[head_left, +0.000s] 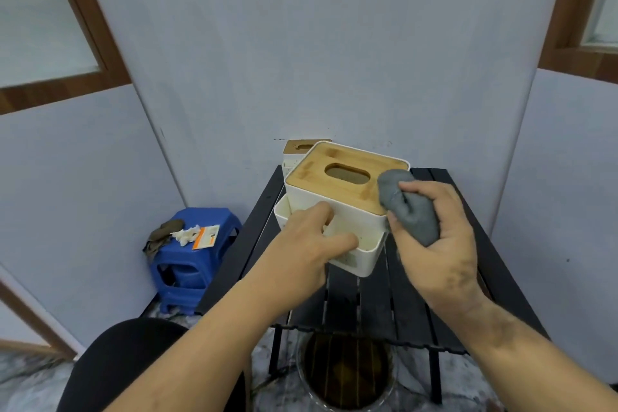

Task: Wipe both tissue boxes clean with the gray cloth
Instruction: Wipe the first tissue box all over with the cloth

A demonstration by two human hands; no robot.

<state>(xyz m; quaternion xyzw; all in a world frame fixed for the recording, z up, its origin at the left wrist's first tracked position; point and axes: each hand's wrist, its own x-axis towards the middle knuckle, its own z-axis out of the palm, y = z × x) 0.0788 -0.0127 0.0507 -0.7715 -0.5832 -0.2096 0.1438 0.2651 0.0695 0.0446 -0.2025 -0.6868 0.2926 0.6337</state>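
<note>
A white tissue box with a wooden lid (337, 177) stands tilted on the black slatted table (378, 304). My left hand (311, 241) holds its near white side, thumb and fingers against the front. My right hand (441, 241) grips a bunched gray cloth (406, 204), which touches the lid's right front corner. A second white tissue box with a wooden lid (296, 149) stands behind the first, mostly hidden by it, close to the wall.
A blue plastic stool (190, 261) with a brown rag, white scraps and an orange-white card stands left of the table. A round bin (344, 375) sits under the table's front edge. Pale walls close in behind and on both sides.
</note>
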